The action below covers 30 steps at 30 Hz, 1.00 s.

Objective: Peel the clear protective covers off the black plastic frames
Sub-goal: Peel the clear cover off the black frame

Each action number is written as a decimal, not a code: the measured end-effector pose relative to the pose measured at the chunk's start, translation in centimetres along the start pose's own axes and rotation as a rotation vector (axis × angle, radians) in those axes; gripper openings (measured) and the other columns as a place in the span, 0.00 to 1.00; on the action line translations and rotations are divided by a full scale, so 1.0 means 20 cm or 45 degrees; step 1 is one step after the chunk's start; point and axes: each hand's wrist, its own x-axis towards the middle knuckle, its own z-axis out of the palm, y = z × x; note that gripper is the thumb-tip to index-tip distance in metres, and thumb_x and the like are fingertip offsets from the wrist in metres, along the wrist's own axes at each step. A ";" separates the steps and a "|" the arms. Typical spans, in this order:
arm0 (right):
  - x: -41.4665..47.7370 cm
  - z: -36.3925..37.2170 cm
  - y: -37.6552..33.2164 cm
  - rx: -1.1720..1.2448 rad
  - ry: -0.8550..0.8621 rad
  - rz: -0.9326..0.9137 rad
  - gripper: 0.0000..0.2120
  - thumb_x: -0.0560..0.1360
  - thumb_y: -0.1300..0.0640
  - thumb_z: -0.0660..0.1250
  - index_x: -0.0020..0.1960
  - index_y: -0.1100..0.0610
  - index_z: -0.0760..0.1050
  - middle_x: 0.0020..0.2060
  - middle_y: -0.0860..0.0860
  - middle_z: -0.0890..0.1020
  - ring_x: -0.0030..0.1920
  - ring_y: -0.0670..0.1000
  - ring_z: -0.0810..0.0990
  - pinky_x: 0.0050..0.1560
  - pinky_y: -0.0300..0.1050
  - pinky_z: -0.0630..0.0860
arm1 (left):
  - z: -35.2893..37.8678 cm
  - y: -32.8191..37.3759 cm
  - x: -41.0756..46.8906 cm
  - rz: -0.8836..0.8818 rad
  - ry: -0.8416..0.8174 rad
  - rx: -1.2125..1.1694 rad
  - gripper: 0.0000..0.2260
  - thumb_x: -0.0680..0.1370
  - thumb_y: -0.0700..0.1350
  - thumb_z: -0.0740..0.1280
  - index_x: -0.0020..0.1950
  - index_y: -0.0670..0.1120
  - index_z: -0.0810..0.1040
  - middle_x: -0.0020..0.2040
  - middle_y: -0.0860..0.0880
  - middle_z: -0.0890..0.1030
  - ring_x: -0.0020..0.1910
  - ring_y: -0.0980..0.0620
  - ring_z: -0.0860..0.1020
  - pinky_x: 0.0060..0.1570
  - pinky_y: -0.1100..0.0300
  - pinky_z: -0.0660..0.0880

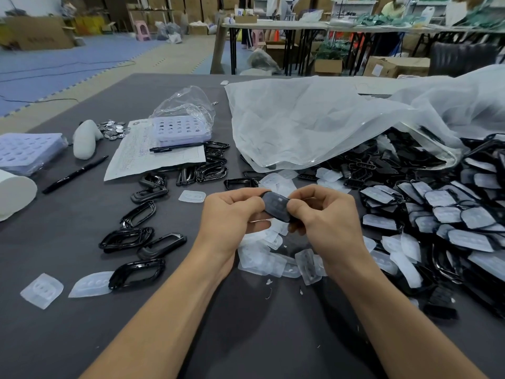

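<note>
Above the dark table (246, 337), my left hand (232, 212) and my right hand (325, 214) both pinch one black plastic frame (276, 205) with its clear cover still on it. Bare black frames (142, 239) lie scattered to the left. Loose clear covers (265, 258) lie under and in front of my hands. At the right is a big heap of covered frames (451, 214).
A large translucent bag (314, 124) spreads over the table's far right. Far left hold purple trays (24, 151), a white roll (13, 192), a pen (75, 175), a paper sheet (153, 157), coins (113, 129). Two single covers (42, 290) lie near left.
</note>
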 end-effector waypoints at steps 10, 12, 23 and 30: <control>0.00 0.01 0.00 0.074 -0.008 -0.022 0.12 0.77 0.68 0.70 0.39 0.55 0.83 0.30 0.51 0.83 0.26 0.47 0.77 0.28 0.36 0.74 | 0.00 -0.01 0.01 0.017 0.037 0.031 0.05 0.77 0.33 0.73 0.46 0.43 0.85 0.39 0.43 0.88 0.34 0.51 0.86 0.35 0.64 0.81; 0.00 0.01 0.01 0.032 -0.011 -0.044 0.12 0.79 0.67 0.68 0.41 0.55 0.82 0.30 0.50 0.83 0.26 0.48 0.77 0.28 0.38 0.74 | 0.00 -0.01 0.01 0.021 0.048 0.031 0.05 0.77 0.33 0.73 0.47 0.42 0.85 0.39 0.43 0.88 0.34 0.50 0.86 0.35 0.63 0.81; 0.00 0.01 0.01 -0.052 -0.001 -0.093 0.12 0.79 0.65 0.68 0.41 0.53 0.82 0.31 0.52 0.83 0.27 0.49 0.79 0.30 0.40 0.75 | 0.01 -0.01 0.00 0.096 0.050 0.173 0.06 0.78 0.33 0.72 0.48 0.43 0.87 0.38 0.43 0.87 0.32 0.50 0.85 0.34 0.63 0.80; -0.02 0.02 0.01 -0.082 -0.074 -0.118 0.12 0.77 0.65 0.72 0.38 0.52 0.83 0.31 0.48 0.85 0.29 0.44 0.81 0.31 0.35 0.76 | 0.01 -0.04 -0.01 0.179 0.019 0.373 0.06 0.76 0.39 0.73 0.44 0.49 0.88 0.37 0.47 0.88 0.35 0.49 0.86 0.38 0.58 0.81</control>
